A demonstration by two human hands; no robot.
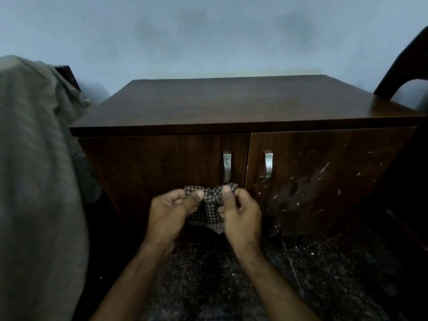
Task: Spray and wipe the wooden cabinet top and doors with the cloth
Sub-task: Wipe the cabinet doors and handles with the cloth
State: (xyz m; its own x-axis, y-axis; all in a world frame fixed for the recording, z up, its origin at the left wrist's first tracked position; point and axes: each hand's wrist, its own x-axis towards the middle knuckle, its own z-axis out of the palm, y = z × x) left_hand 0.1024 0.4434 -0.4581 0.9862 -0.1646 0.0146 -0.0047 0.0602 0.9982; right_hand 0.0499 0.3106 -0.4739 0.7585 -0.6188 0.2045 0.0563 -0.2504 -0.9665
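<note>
Both hands meet in front of a low wooden cabinet, the left hand and right hand each pinching a small checked cloth between thumb and curled fingers, the fabric bunched between them just below the left door's handle. The hands sit close together, joined by the cloth, which hangs in front of the left door and does not appear to touch the wood. A second handle sits on the right door, whose lower part carries pale scratches and a dull smear.

No spray bottle is in sight, so wiping may begin dry and merely push grit across the finish. A loosely bunched cloth could also catch on a handle or slip from the fingertips to the speckled floor and pick up dirt.

Dim light makes it hard to tell whether the top or the doors are wet, dusty or already wiped. Grey fabric draped at left hides whatever stands beside the cabinet, and a dark curved frame at right is cut off by the edge. The cabinet's base is lost in shadow.
</note>
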